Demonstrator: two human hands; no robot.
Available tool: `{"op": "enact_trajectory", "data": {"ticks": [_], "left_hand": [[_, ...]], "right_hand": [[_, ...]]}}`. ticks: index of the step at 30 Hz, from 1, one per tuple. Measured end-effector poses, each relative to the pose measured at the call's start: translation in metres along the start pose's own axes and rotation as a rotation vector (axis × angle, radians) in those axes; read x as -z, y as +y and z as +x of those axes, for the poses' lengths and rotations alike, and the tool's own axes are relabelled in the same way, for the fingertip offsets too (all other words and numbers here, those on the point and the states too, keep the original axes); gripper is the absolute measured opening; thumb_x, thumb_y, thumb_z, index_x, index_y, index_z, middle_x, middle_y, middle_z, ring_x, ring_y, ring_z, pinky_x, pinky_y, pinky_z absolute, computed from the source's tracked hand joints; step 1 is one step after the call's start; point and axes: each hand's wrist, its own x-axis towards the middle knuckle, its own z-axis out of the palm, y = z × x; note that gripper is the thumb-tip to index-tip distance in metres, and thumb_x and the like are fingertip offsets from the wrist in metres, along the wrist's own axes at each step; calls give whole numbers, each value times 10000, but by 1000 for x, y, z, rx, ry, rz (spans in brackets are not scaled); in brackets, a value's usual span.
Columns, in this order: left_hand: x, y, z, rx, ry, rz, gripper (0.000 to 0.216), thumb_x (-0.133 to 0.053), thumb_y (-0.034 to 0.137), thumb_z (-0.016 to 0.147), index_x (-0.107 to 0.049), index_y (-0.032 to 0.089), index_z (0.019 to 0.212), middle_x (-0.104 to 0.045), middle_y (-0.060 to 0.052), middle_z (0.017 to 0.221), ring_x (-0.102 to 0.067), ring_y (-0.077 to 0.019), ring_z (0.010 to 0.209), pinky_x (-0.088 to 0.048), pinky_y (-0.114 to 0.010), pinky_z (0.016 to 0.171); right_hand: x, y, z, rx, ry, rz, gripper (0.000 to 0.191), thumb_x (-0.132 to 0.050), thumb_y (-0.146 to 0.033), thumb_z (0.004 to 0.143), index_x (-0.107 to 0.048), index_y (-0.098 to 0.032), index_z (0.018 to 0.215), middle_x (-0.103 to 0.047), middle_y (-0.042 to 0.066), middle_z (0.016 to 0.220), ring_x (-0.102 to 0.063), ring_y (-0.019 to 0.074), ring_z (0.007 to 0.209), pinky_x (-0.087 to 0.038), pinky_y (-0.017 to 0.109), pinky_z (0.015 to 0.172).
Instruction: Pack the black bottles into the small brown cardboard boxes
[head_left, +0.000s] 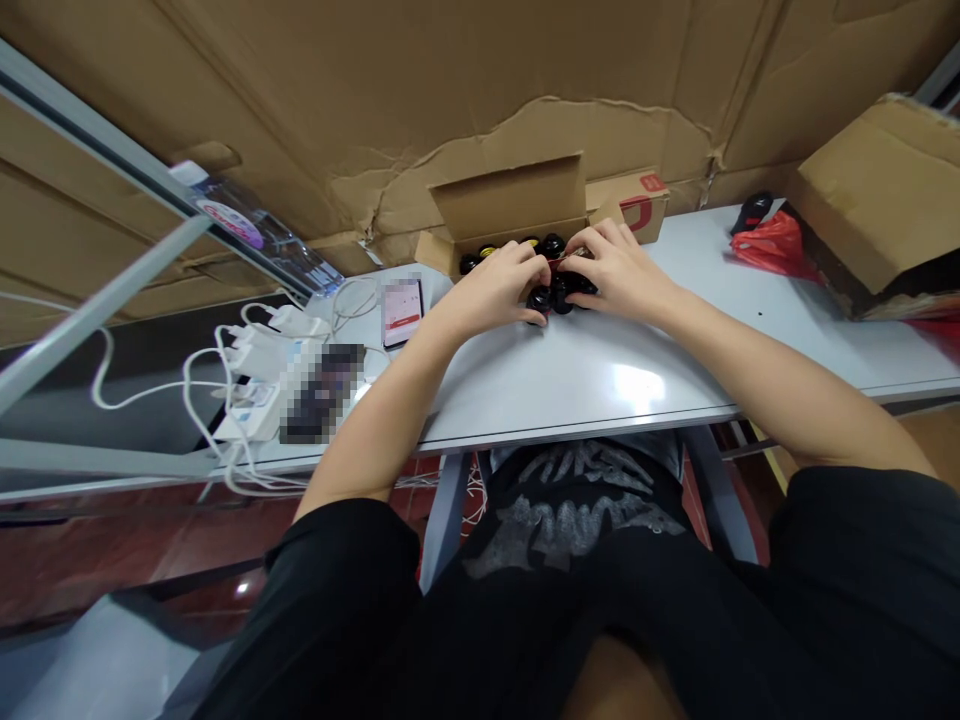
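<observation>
Both my hands meet at the far middle of the grey table [600, 370]. My left hand [499, 290] and my right hand [615, 270] have their fingers curled round a small black object with round wheels [559, 292], which rests on the table top. A thin red part shows between the fingers. Just behind the hands stands a small open cardboard box [510, 205] holding several more black round parts [553, 243] and a yellow one.
A phone [403, 312] with a lit screen lies left of the hands. White chargers and cables [255, 375] crowd the table's left end. A red bag [772, 245] and a large cardboard box [877, 190] sit at the right. Cardboard sheets line the wall behind.
</observation>
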Motion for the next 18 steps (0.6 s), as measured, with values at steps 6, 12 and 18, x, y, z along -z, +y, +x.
{"op": "enact_trajectory", "data": {"ticks": [6,12,18], "left_hand": [[-3,-10,3,-6,86,26,710,-1196,645,817,-812,313,1314,-807,-184,1389,-746,-525,1424,-623,-781,1299],[19,-49,4,167,242,-11,434,-791,699,1170,-852,274,1234,-814,-183,1283,-767,-438,1352,-629,-690,1311],[42,-89,13,275,68,-19,275,-915,489,994,-937,249,1128,-829,-97,1072,-783,-303,1043,-709,-517,1123]], "right_hand": [[-4,-2,-2,16,26,1,541,-723,-435,1210,-791,-262,1718,-763,249,1671,-615,548,1550,-543,787,1257],[15,-9,10,-8,29,16,512,-586,-316,1232,-821,-264,1684,-830,223,1647,-638,527,1534,-490,771,1292],[28,-5,71,26,-105,24,549,-446,-148,1189,-928,-236,1437,-929,170,1423,-700,450,1441,-486,659,1295]]}}
